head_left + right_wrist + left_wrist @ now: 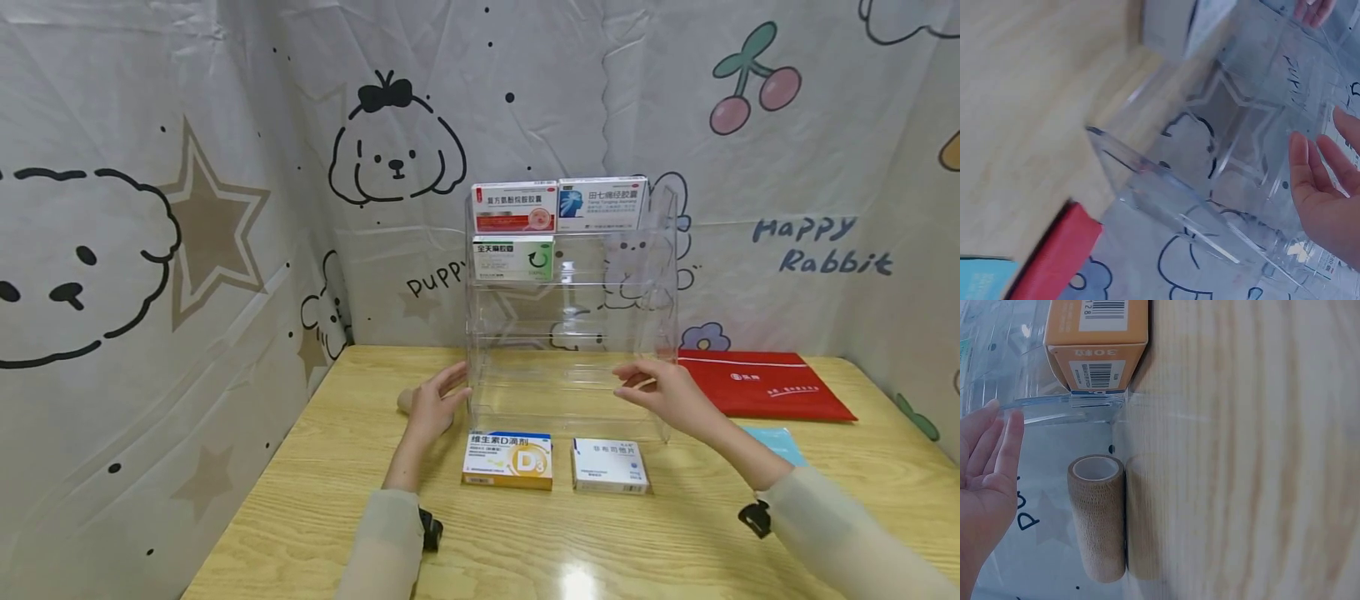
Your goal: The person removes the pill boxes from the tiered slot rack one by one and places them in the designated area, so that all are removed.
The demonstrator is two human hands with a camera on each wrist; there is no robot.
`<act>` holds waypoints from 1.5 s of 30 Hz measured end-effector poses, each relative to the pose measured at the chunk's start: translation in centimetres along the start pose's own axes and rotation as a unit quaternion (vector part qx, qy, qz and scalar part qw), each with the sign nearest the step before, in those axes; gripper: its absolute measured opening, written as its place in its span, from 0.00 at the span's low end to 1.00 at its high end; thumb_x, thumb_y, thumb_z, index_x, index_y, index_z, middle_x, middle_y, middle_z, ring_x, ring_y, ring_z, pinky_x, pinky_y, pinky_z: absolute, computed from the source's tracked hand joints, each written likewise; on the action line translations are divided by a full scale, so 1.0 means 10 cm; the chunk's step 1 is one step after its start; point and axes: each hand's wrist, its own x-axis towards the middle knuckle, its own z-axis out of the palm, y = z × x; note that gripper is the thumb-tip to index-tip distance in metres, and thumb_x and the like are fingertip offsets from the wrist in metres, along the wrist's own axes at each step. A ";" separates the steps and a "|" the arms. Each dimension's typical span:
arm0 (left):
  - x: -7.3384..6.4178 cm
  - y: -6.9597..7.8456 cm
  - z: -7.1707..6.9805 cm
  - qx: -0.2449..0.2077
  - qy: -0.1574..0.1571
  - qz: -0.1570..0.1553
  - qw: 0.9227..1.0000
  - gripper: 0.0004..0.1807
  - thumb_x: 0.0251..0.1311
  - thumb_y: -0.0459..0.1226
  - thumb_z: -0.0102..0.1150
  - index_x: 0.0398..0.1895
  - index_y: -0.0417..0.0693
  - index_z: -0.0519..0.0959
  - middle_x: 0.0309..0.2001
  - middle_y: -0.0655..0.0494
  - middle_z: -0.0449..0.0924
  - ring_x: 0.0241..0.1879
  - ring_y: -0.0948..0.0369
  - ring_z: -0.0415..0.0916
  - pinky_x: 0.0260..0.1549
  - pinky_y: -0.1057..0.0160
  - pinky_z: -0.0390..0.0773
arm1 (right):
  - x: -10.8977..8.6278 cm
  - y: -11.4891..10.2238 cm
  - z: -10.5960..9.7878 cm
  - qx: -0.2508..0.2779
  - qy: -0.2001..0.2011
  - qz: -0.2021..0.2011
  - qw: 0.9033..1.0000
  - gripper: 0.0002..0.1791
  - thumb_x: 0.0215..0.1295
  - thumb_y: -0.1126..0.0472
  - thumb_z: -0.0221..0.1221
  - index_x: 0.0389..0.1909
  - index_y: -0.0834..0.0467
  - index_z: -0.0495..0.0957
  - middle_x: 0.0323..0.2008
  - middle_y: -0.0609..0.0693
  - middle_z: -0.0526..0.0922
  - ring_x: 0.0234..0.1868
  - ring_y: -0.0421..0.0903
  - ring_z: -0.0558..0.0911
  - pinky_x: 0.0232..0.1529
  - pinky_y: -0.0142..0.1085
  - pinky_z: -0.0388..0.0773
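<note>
Display rack (566,335), left hand (435,408) and right hand (667,394) near its sides; fingers parted, empty; likely aligning it; next needs two-sided grip.

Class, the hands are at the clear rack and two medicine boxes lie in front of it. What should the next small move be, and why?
Probably lower the right hand to the white box: the hand appears empty, that box lies nearby on the table, and the clear rack's second tier has space beside the green-and-white box.
</note>
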 end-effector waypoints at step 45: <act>0.01 -0.05 0.02 -0.010 0.011 0.007 1.000 0.25 0.61 0.26 0.60 0.63 0.33 0.72 0.62 0.34 0.74 0.61 0.42 0.75 0.60 0.55 0.80 | 1.72 -0.49 -0.12 0.036 0.113 -0.011 0.993 0.27 0.61 0.68 0.64 0.61 0.65 0.69 0.55 0.67 0.73 0.54 0.63 0.78 0.60 0.52 0.81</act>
